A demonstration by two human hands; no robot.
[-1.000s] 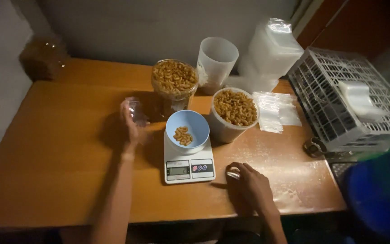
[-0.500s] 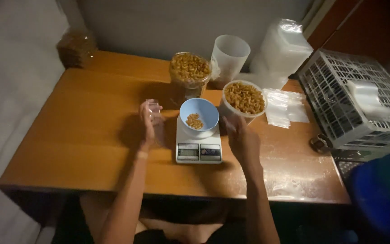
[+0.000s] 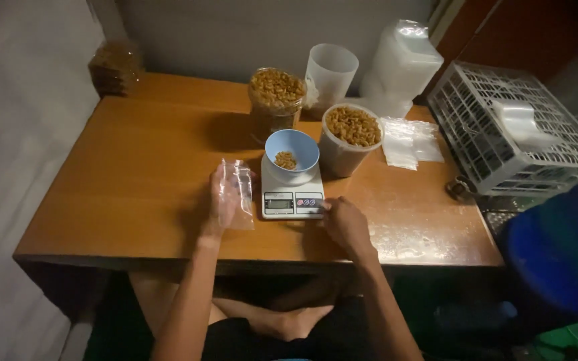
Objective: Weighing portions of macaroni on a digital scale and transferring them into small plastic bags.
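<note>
Right hand point(image 3: 344, 222) has dropped from beside the bowl point(image 3: 292, 148) to the scale point(image 3: 292, 197) buttons, grip empty, narrow; left hand point(image 3: 225, 195) still holds a clear bag point(image 3: 239, 200): weighing under way

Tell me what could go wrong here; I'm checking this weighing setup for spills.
The right hand rests at the scale's front corner; a nudge could shift it and tip the blue bowl of pasta. The left hand holds a limp clear bag, which may spill when filled. The heaped tub beside the scale could get knocked.
</note>
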